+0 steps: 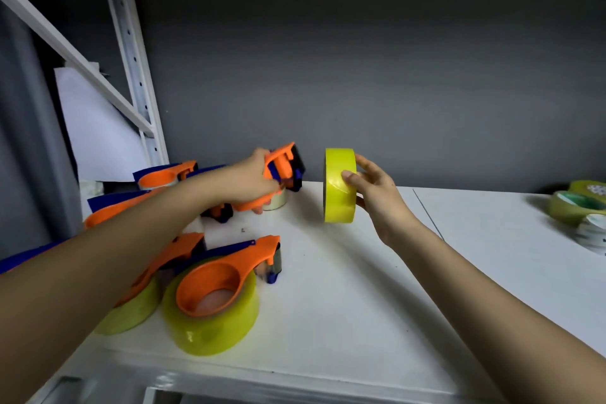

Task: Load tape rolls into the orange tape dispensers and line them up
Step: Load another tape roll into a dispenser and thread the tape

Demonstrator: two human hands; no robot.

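The right hand (370, 193) is closed around a yellow tape roll (340, 185), thumb pressed on the roll's outer band and the other fingers curled behind it, so the roll stands on edge, raised off the white table (344, 289) with its open core facing left. Just left of that roll, the left hand (251, 182) is wrapped tight around the handle of an orange tape dispenser (282, 167), lifted clear of the table and tilted, its dark blade end pointing toward the roll; a small gap separates dispenser and roll. Directly under the left hand, a pale, nearly clear tape roll (277, 202) sits on the table, partly hidden by the fingers. Below and left of the held roll, nearer the camera, a loaded dispenser (226, 275) lies flat with its orange hub seated in a wide yellow-green roll (213, 328). Touching its left side is a second loaded dispenser (170, 259), mostly covered by the left forearm. Farther left of the held roll, toward the back wall, more orange dispensers with blue parts (167, 175) lie in a loose cluster beside a white shelf frame (131, 52). Far to the right of the held roll, at the table's edge, lies a pile of greenish tape rolls (580, 207), blurred.
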